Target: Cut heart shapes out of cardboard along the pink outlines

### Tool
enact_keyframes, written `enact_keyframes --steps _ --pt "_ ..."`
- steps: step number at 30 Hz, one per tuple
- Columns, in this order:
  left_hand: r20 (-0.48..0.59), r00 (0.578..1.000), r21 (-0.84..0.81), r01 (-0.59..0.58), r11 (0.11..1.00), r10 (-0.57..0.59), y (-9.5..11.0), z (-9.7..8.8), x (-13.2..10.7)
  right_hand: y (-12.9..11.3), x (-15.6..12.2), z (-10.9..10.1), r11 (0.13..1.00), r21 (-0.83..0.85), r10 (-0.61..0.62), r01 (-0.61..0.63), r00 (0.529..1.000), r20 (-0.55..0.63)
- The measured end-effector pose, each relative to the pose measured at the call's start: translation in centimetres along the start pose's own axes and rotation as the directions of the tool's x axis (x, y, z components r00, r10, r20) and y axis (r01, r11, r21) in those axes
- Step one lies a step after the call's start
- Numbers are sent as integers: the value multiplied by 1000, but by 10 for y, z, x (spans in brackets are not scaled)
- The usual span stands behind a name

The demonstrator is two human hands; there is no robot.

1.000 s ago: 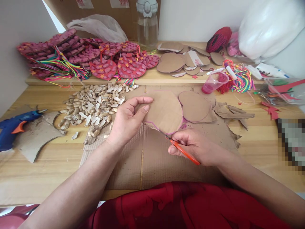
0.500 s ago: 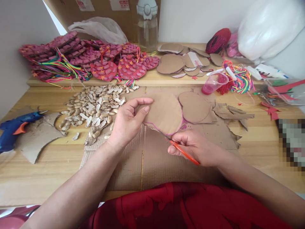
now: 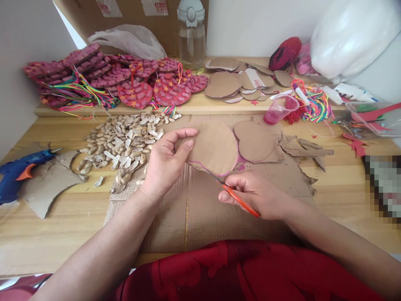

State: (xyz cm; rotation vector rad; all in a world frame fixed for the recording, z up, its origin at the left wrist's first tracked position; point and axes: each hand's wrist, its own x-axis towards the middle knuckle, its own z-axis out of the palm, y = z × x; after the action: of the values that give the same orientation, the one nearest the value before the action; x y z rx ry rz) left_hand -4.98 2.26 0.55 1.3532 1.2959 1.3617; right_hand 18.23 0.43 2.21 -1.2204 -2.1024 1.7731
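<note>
My left hand pinches the left edge of a heart-shaped cardboard cut-out with a pink drawn outline, thumb on top. My right hand is closed on orange-handled scissors, whose blades meet the cut-out's lower edge. Both hands hover over a flat cardboard sheet on the wooden table. A second cardboard heart lies just right of the held one.
A pile of peanut shells lies to the left. A blue glue gun rests on a cardboard scrap at far left. A raised shelf holds red decorated hearts, cardboard blanks, a water bottle, a pink cup and coloured threads.
The view and both hands shifted very slightly; the scissors stay at the cut-out's lower edge. No grip changed.
</note>
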Motion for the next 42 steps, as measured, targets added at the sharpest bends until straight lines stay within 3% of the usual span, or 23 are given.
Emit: enact_keyframes --steps 6,15,28,35,42 --pt "-7 1000 -10 7 1000 -7 -1 0 -1 2 0 0 1000 -21 -2 2 1000 -7" --pt "-17 1000 -39 24 999 -24 -3 5 -3 4 1 4 991 132 21 -25 999 30" --pt "-29 999 -39 20 999 -21 -2 4 -3 2 1 1 1000 -9 -13 13 999 -34" --pt "-46 999 63 13 998 -10 -2 8 -5 8 1 6 981 184 50 -55 998 30" --pt "-54 998 27 15 1000 -13 0 8 -5 5 1 3 998 61 5 -3 999 -41"
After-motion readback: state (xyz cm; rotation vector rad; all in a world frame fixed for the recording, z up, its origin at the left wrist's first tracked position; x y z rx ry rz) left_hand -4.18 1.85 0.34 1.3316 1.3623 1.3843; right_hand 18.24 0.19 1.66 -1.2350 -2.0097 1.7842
